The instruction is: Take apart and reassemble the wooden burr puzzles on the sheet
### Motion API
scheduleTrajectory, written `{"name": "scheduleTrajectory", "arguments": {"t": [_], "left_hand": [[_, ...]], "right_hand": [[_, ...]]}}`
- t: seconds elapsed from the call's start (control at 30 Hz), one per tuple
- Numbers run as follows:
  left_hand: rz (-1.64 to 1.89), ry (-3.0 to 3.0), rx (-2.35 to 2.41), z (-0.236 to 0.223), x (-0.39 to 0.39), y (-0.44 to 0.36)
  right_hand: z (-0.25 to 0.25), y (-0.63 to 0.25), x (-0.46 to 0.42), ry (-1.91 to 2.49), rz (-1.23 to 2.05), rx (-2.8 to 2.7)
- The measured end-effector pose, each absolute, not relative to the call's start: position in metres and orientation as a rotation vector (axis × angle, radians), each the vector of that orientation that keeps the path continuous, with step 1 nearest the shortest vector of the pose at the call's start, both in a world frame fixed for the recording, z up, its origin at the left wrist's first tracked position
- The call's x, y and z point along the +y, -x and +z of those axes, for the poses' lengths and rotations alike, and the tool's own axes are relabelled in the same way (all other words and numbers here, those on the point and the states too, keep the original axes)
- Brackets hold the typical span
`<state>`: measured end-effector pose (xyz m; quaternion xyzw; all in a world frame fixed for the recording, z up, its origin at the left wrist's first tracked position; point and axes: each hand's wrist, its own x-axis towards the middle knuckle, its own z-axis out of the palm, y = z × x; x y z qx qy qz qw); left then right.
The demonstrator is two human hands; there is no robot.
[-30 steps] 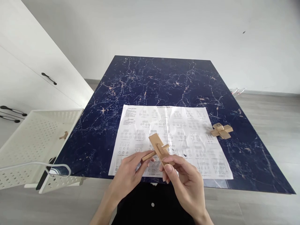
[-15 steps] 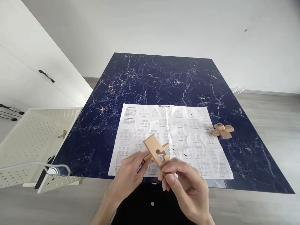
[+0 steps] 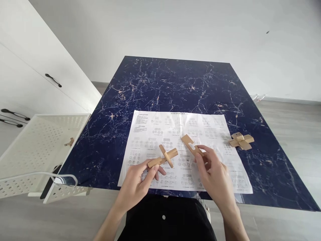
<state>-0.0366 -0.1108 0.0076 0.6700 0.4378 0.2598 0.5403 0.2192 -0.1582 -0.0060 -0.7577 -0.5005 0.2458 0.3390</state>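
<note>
Between the thumb and fingers of my left hand is a wooden cross of two joined puzzle pieces, held above the printed sheet. My right hand pinches the lower end of a flat notched wooden puzzle piece, whose rounded cutout shows along one side. The two hands are apart, and so are the pieces they hold. Beneath them lies a creased white instruction sheet with small printed diagrams. An assembled wooden puzzle marked with a number rests right of the sheet.
The dark blue marble-patterned table reaches toward the white wall. At its left stands a white perforated bin with a small wooden piece inside. A white cable loops over the bin near the table edge.
My hands have moved apart. The notched piece, which was against the crossed pieces, has gone right with my right hand, while my left hand keeps the cross. The view has shifted slightly.
</note>
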Motion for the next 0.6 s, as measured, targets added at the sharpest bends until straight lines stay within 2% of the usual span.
{"name": "scheduleTrajectory", "arguments": {"t": [0.17,0.23,0.4,0.6], "left_hand": [[0.653,-1.476,0.975,0.008,-0.110,0.040],[0.629,-1.452,0.931,0.007,-0.110,0.042],[0.552,-1.493,0.845,0.010,-0.110,0.043],[0.542,-1.466,0.799,0.013,-0.109,0.043]], "right_hand": [[0.001,-0.215,-0.157,2.021,0.320,-1.301],[0.008,-0.210,-0.158,1.878,0.431,-1.350],[0.024,-0.186,-0.157,1.458,1.009,-1.563],[0.026,-0.177,-0.154,1.425,1.085,-1.433]]}}
